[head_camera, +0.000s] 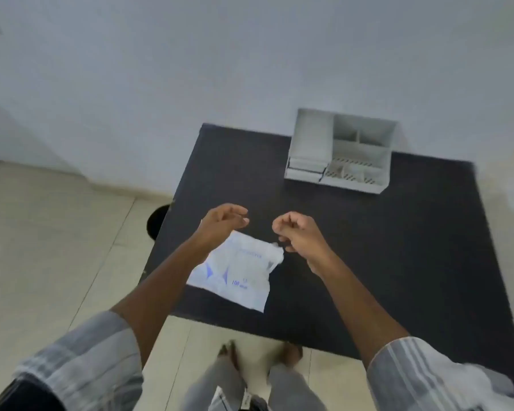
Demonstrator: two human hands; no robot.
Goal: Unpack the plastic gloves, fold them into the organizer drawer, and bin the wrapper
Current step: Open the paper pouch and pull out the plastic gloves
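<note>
The left hand [224, 222] hovers with its fingers loosely curled and holds nothing, while the right hand [297, 232] is closed into a loose fist, also without anything in it. The white pack of plastic gloves [235, 274] lies flat on the dark surface [383, 247], below and between both hands, near the front left edge; neither hand seems to touch it. The grey organizer [340, 149] stands well apart at the far edge, by the wall.
</note>
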